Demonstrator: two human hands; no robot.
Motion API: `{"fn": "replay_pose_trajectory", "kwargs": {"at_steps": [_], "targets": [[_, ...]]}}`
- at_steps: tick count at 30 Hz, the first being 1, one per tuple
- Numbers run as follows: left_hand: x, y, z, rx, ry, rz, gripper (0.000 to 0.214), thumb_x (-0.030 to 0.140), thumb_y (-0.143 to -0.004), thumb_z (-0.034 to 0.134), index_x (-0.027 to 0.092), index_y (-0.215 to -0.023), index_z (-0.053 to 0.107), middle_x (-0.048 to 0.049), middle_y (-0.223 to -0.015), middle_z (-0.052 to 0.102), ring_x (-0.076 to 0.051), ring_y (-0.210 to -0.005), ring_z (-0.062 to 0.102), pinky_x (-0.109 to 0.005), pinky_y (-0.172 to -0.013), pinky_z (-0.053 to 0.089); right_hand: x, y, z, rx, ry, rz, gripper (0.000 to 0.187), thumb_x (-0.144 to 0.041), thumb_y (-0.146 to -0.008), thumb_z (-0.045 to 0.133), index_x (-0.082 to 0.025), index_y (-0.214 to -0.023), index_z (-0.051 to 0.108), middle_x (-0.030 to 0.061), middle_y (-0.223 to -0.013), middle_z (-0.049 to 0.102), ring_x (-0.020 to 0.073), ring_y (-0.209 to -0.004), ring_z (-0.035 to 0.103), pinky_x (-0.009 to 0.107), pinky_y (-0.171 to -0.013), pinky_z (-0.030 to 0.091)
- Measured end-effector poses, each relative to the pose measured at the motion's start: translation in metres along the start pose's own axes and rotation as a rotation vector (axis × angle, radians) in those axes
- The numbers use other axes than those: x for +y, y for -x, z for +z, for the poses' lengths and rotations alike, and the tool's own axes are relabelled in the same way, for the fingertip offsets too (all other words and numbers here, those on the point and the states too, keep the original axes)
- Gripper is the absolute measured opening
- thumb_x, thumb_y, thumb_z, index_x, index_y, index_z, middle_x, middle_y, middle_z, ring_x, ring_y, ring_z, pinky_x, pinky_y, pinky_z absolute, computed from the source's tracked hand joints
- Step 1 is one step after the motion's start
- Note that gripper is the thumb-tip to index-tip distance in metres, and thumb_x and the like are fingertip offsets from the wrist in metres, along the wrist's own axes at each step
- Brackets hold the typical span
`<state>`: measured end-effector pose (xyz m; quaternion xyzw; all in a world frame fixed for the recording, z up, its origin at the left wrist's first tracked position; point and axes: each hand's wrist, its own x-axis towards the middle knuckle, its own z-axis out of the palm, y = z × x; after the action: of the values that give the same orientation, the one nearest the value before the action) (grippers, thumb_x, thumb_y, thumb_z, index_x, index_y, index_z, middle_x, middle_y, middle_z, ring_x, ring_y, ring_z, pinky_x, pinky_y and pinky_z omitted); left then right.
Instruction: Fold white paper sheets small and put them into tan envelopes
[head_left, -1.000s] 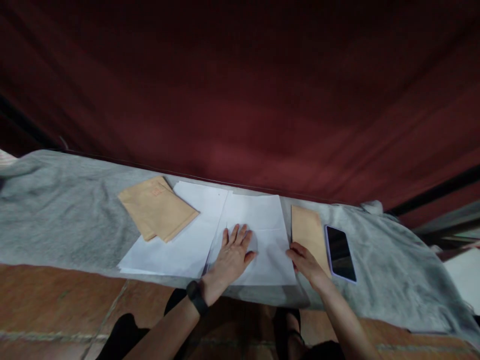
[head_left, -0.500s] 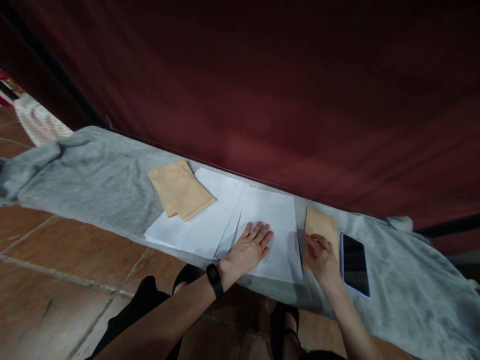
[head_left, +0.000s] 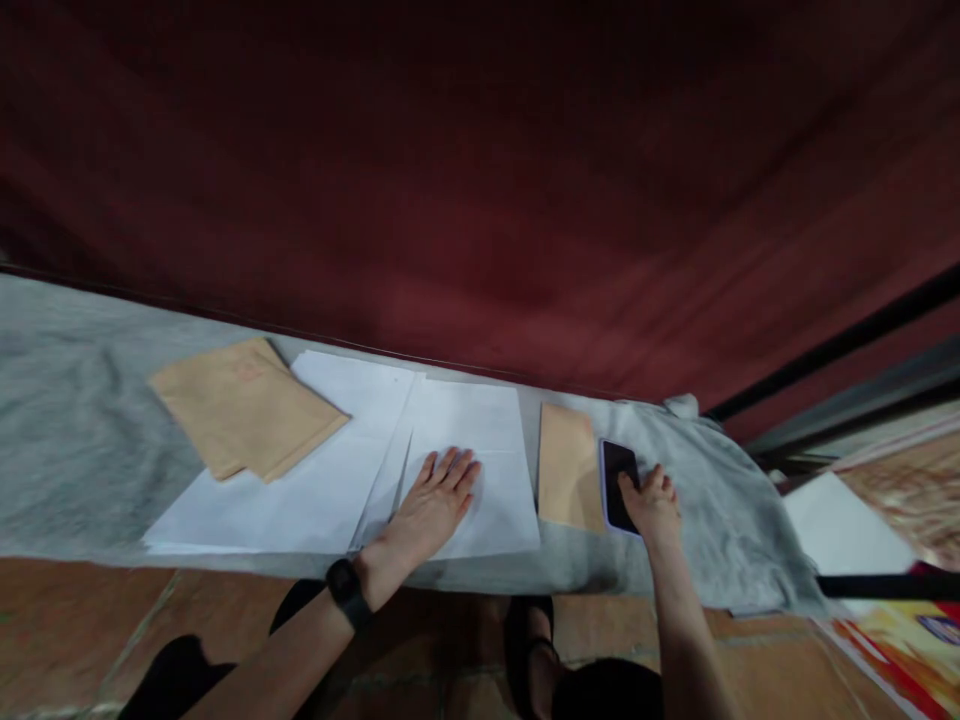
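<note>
My left hand [head_left: 441, 500], with a dark watch at the wrist, lies flat with fingers spread on a white sheet of paper [head_left: 480, 415]. A second pile of white paper [head_left: 315, 500] lies to its left, partly under brown paper envelopes [head_left: 251, 405]. Over the right edge of a smartphone [head_left: 619, 480] with a dark screen and a pale purple rim is my right hand [head_left: 654, 505]. Its thumb reaches over the screen and the fingers are apart, partly bent beyond the edge. Another brown envelope [head_left: 568, 465] rests between the paper and the phone.
A grey cloth [head_left: 720, 500] covers the long, narrow surface. Dark red fabric [head_left: 480, 200] hangs behind it. Black bars [head_left: 832, 345] run at the right, near a white sheet [head_left: 847, 525] and colourful packaging [head_left: 900, 650]. Tiled floor [head_left: 67, 620] lies below.
My right hand has moved from the right-hand brown envelope to the phone, and its fingers have spread. The left hand stays on the paper. The view has turned to the right.
</note>
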<state>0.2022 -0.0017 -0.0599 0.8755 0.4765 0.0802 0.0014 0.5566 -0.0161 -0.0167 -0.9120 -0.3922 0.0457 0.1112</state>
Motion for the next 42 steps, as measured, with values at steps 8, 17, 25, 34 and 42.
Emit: {"fn": "replay_pose_trajectory", "kwargs": {"at_steps": [8, 17, 25, 34, 42], "targets": [[-0.004, -0.002, 0.009, 0.075, -0.041, 0.026, 0.048, 0.028, -0.101, 0.037, 0.024, -0.147, 0.051, -0.0063, -0.156, 0.048, -0.027, -0.146, 0.041, -0.050, -0.121, 0.026, 0.002, -0.006, 0.005, -0.147, -0.039, -0.018, 0.086, -0.063, -0.090, 0.046, -0.008, -0.154, 0.030, 0.0254, -0.143, 0.052, 0.0375, -0.134, 0.052, 0.047, -0.105, 0.043], [-0.007, -0.002, 0.016, 0.104, -0.059, 0.055, 0.049, 0.029, -0.101, 0.035, 0.022, -0.148, 0.049, -0.0090, -0.155, 0.048, -0.029, -0.145, 0.041, -0.053, -0.119, 0.029, -0.015, 0.000, 0.002, -0.123, 0.127, -0.101, 0.086, -0.053, -0.090, 0.056, -0.007, -0.156, 0.024, 0.0244, -0.133, 0.059, 0.0361, -0.124, 0.061, 0.044, -0.099, 0.047], [-0.008, -0.002, 0.019, 0.106, -0.044, 0.046, 0.049, 0.029, -0.101, 0.036, 0.022, -0.148, 0.050, -0.0082, -0.156, 0.048, -0.029, -0.146, 0.040, -0.053, -0.120, 0.027, 0.000, -0.009, -0.001, -0.096, 0.142, -0.104, 0.087, -0.049, -0.090, 0.058, -0.005, -0.156, 0.023, 0.0245, -0.123, 0.064, 0.0362, -0.115, 0.065, 0.044, -0.094, 0.049], [-0.009, -0.002, 0.016, 0.095, -0.052, 0.054, 0.049, 0.030, -0.101, 0.037, 0.023, -0.149, 0.049, -0.0066, -0.156, 0.048, -0.028, -0.146, 0.041, -0.052, -0.121, 0.028, -0.049, 0.015, 0.046, 0.207, -0.093, -0.680, 0.053, -0.031, -0.093, 0.051, -0.016, -0.144, 0.048, 0.0189, -0.151, 0.048, 0.0321, -0.140, 0.042, 0.050, -0.110, 0.039], [-0.012, -0.002, 0.005, 0.066, 0.026, 0.080, 0.048, 0.032, -0.103, 0.035, 0.024, -0.149, 0.048, -0.0052, -0.157, 0.046, -0.024, -0.145, 0.043, -0.049, -0.121, 0.029, -0.085, 0.044, 0.059, 0.037, -0.048, -0.750, 0.047, -0.019, -0.091, 0.050, -0.020, -0.137, 0.059, 0.0129, -0.159, 0.041, 0.0333, -0.148, 0.032, 0.055, -0.118, 0.027]]}}
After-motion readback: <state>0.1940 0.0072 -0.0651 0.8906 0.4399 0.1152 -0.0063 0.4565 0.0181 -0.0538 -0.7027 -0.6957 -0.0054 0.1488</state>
